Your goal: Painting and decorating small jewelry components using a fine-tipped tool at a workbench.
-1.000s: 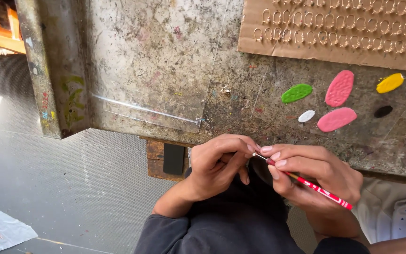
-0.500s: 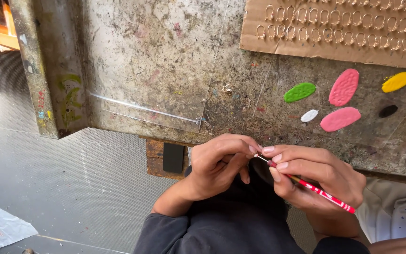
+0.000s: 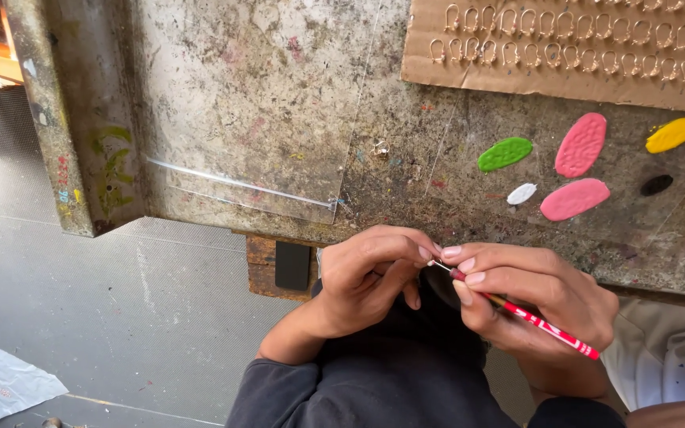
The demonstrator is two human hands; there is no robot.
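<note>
- Head view looks straight down on a worn, paint-spattered workbench (image 3: 279, 103), with both hands held close together just below its front edge, over the person's lap.
- The left hand (image 3: 370, 277) has its fingers curled in tight, pinching a tiny piece at the fingertips; the piece is too small to make out.
- The right hand (image 3: 533, 297) is closed around a thin red tool (image 3: 545, 326), gripped like a pencil, its shaft running out past the hand toward the lower right.
- The tool's fine metal tip (image 3: 438, 264) meets the left hand's fingertips, right where the two hands touch.
- On the bench above the hands lie flat ovals of coloured clay: a green one (image 3: 505, 154), two pink ones (image 3: 580, 144), a small white one (image 3: 522, 193), a yellow one (image 3: 670, 135) and a black one (image 3: 656, 185), all apart from each other.
- A sheet of cardboard (image 3: 469, 67) at the far edge carries rows of small metal hooks (image 3: 517, 54).
- A clear plastic sheet (image 3: 263, 127) lies flat on the bench's left part.
- A scrap of white paper (image 3: 5, 384) lies on the grey floor at lower left.
</note>
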